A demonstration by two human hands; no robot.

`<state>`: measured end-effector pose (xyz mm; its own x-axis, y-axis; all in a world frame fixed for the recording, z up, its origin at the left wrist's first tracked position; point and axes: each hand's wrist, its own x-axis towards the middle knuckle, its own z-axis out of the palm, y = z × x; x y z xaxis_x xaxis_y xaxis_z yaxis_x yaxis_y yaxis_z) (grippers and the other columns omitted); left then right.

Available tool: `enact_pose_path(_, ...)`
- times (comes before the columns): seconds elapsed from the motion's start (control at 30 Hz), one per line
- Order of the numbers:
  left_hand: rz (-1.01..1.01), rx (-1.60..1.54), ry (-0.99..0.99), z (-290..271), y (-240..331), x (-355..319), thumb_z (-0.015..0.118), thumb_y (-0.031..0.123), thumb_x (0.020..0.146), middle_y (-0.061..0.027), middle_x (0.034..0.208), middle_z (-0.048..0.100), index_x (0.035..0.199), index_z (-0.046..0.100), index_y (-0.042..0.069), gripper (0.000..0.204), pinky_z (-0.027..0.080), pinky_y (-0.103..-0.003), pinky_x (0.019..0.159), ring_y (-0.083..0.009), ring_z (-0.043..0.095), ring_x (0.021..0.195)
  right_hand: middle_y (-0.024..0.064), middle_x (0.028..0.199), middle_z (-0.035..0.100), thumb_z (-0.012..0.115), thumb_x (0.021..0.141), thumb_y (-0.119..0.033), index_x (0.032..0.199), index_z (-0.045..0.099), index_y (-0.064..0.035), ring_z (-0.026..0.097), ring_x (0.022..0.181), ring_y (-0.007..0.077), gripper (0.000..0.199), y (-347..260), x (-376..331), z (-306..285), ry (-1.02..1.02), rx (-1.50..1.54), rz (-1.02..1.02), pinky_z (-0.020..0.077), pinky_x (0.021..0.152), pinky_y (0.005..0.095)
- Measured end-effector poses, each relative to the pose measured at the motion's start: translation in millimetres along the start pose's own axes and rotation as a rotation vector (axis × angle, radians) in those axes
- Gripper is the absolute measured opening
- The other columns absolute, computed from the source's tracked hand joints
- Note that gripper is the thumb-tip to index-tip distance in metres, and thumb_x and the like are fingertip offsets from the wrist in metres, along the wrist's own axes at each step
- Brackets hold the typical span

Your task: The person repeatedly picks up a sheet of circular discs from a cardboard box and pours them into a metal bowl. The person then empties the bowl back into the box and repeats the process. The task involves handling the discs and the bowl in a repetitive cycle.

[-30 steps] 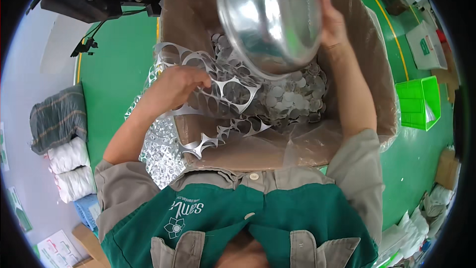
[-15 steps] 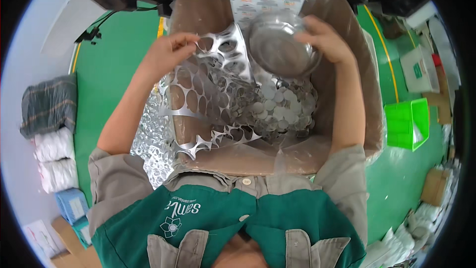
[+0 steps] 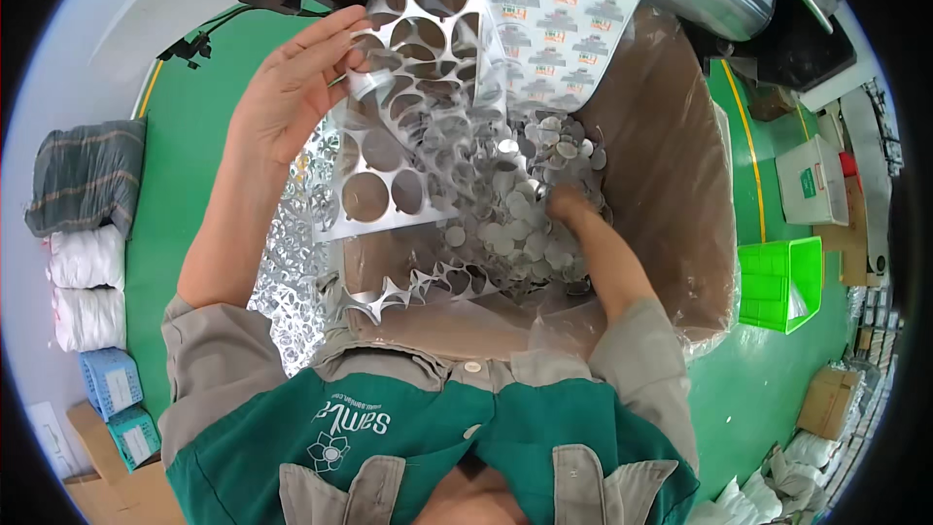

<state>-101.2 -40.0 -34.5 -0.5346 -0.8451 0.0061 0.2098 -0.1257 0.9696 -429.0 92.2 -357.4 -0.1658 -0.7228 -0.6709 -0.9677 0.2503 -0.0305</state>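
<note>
My left hand [image 3: 292, 87] grips the upper left edge of a silver foil sheet punched full of round holes [image 3: 408, 107] and holds it up above a large cardboard box [image 3: 671, 165]. My right hand [image 3: 569, 202] reaches down into the box and is sunk among several small round silver foil discs [image 3: 515, 219]; its fingers are partly hidden by them. A printed foil strip [image 3: 564, 19] hangs down from a machine into the box behind the sheet.
More punched foil scrap [image 3: 287, 292] spills over the box's left side onto the green floor. A green crate [image 3: 777, 282] stands right of the box. White rolls [image 3: 83, 282], a folded grey cloth [image 3: 83, 175] and blue baskets [image 3: 121, 399] lie at left.
The shiny metal bowl my right hand held above the box is out of sight, and that hand has dropped into the discs. My left hand has raised the punched sheet higher.
</note>
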Motion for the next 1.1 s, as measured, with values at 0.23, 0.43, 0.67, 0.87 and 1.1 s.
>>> enact_pose_path(0.23, 0.054, 0.619, -0.152, -3, -5, -14, 0.049, 0.018, 0.090, -0.0008, 0.084, 0.055, 0.126, 0.046, 0.002, 0.039, 0.038, -0.021, 0.063, -0.0061, 0.045, 0.072, 0.0128, 0.106, 0.060, 0.068, 0.068, -0.038, 0.108, 0.057, -0.0033, 0.058, 0.092, 0.0244, 0.055, 32, -87, -115, -0.018, 0.333, -0.188, 0.0466, 0.077, 0.0351)
enact_pose_path(0.43, 0.137, 0.879, -0.242, -30, 17, -44, 0.052, 0.021, 0.088, 0.0028, 0.062, 0.048, 0.106, 0.060, 0.001, 0.028, 0.035, -0.021, 0.055, -0.0051, 0.043, 0.058, 0.0129, 0.122, 0.051, 0.062, 0.082, -0.026, 0.129, 0.041, -0.0083, 0.051, 0.110, 0.0230, 0.055, 45, -179, -202, 0.560, 1.833, -1.217, 0.0400, 0.097, 0.0378)
enact_pose_path(0.67, 0.074, 0.871, -0.316, -3, 17, -37, 0.076, 0.024, 0.068, 0.0017, 0.061, 0.050, 0.094, 0.066, 0.003, 0.034, 0.035, -0.021, 0.052, -0.0055, 0.044, 0.056, 0.0087, 0.122, 0.051, 0.048, 0.091, -0.029, 0.129, 0.038, -0.0083, 0.048, 0.110, 0.0196, 0.044, 104, 9, -33, 0.438, 1.852, -0.183, 0.0411, 0.088, 0.0350)
enact_pose_path(0.87, 0.390, 1.220, -0.430, 2, 7, -53, 0.078, 0.024, 0.061, -0.0025, 0.059, 0.052, 0.083, 0.067, 0.007, 0.030, 0.041, -0.031, 0.062, -0.0161, 0.048, 0.057, 0.0188, 0.095, 0.064, 0.063, 0.068, -0.039, 0.088, 0.068, -0.0030, 0.061, 0.086, 0.0314, 0.041, 14, -11, -8, 0.010, 0.089, -0.131, 0.0481, 0.075, 0.0403)
enact_pose_path(1.1, 0.497, 1.122, -0.562, -5, 23, -68, 0.075, 0.037, 0.062, 0.0005, 0.054, 0.040, 0.064, 0.063, 0.007, 0.033, 0.034, -0.048, 0.095, -0.0158, 0.044, 0.054, 0.0024, 0.102, 0.061, 0.064, 0.078, -0.022, 0.110, 0.056, -0.0050, 0.055, 0.084, 0.0095, 0.038, -16, -182, -216, 0.315, 0.830, -0.502, 0.0455, 0.075, 0.0265)
